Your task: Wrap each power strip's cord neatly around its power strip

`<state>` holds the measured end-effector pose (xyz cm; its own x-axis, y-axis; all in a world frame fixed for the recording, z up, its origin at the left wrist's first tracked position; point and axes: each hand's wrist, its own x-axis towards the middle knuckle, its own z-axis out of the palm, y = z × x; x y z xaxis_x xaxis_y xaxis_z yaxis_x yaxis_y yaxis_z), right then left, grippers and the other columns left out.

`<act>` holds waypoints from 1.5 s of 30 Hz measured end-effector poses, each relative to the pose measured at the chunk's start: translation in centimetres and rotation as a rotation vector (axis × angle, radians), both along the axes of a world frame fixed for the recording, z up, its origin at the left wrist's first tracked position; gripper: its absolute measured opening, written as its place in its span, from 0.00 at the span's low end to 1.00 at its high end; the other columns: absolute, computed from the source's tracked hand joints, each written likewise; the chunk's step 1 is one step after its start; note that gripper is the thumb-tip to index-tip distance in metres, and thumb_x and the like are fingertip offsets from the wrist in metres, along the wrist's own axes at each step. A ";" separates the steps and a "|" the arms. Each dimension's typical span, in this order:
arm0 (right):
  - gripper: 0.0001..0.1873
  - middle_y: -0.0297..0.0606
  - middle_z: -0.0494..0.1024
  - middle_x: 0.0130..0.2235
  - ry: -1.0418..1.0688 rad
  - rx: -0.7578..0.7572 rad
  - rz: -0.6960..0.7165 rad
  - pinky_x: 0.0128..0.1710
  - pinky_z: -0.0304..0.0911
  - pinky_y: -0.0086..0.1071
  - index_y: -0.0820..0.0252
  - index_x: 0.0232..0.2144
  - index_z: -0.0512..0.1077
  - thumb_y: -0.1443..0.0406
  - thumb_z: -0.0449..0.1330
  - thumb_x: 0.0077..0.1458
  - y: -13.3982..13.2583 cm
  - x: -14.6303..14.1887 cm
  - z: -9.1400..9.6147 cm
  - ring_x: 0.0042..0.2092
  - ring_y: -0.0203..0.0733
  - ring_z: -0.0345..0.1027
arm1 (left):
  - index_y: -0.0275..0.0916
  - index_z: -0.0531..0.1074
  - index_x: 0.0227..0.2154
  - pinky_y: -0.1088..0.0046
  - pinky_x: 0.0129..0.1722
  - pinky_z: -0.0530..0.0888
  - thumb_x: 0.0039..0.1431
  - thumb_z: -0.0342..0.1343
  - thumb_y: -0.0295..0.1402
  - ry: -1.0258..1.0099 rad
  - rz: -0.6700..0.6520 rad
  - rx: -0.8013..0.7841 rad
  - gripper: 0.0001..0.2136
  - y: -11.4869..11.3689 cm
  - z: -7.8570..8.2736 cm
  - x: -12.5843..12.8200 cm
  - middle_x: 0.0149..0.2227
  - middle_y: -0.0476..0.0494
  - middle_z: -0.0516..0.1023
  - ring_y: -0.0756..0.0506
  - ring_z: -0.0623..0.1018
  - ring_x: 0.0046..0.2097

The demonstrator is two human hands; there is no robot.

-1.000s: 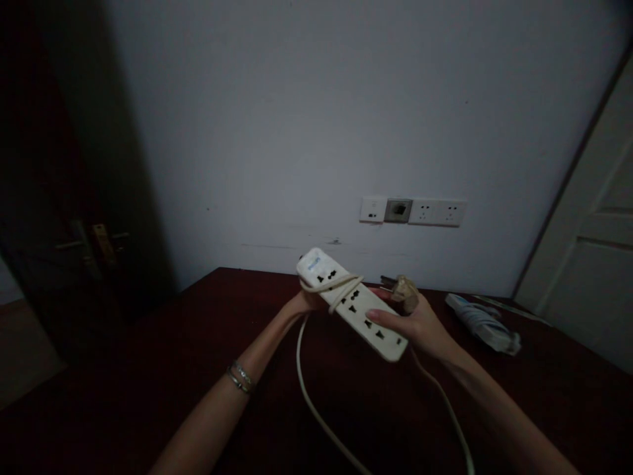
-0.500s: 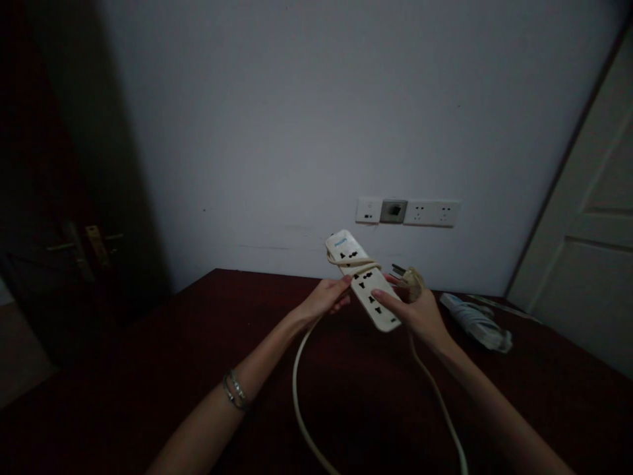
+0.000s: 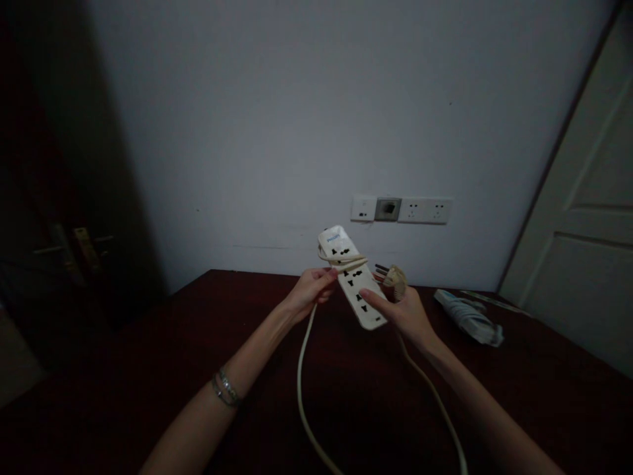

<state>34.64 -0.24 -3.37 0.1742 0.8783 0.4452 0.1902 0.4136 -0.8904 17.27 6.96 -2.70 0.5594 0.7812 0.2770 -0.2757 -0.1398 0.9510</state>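
A white power strip (image 3: 351,276) is held up over a dark red table (image 3: 148,369), its sockets facing me. Its cream cord (image 3: 302,389) loops once around the strip's upper part and hangs down toward me. My left hand (image 3: 310,290) is closed on the cord right beside the strip's left edge. My right hand (image 3: 403,310) grips the strip's near end with the thumb on its face, and also holds the cord's plug (image 3: 393,277), prongs pointing left.
A second white power strip with bundled cord (image 3: 469,316) lies on the table at the right. Wall sockets (image 3: 400,210) sit on the white wall behind. A dark door with a handle (image 3: 74,247) is at left, a white door (image 3: 583,251) at right.
Both hands have lifted the strip up and farther from me. My left hand came out from behind the strip and now pinches the cord at its left side.
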 end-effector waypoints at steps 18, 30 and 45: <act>0.30 0.48 0.77 0.44 0.046 -0.095 0.094 0.44 0.67 0.46 0.66 0.45 0.72 0.59 0.68 0.38 -0.5 -0.3 0.6 0.43 0.52 0.72 | 0.34 0.73 0.27 0.78 0.17 0.50 0.40 0.65 0.47 -0.007 0.078 0.086 0.20 1.5 0.0 -1.1 0.18 0.53 0.64 0.58 0.54 0.19; 0.18 0.45 0.79 0.39 0.038 0.002 0.066 0.42 0.68 0.41 0.64 0.35 0.76 0.59 0.67 0.41 0.0 -1.0 -0.4 0.39 0.48 0.73 | 0.32 0.75 0.32 0.79 0.20 0.53 0.43 0.64 0.47 -0.065 0.218 0.073 0.21 1.4 0.0 -1.0 0.24 0.48 0.71 0.56 0.61 0.21; 0.23 0.45 0.79 0.38 -0.197 0.013 -0.013 0.37 0.69 0.37 0.66 0.40 0.74 0.56 0.65 0.43 0.5 1.6 -0.2 0.37 0.47 0.73 | 0.37 0.63 0.17 0.76 0.17 0.46 0.48 0.59 0.49 0.191 0.188 0.068 0.21 1.8 -0.6 -0.6 0.13 0.58 0.52 0.58 0.50 0.16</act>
<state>36.20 0.28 -3.57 0.0937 0.8705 0.4832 0.3652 0.4215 -0.8300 16.63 8.78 -3.34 0.4530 0.8596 0.2363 -0.0556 -0.2373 0.9698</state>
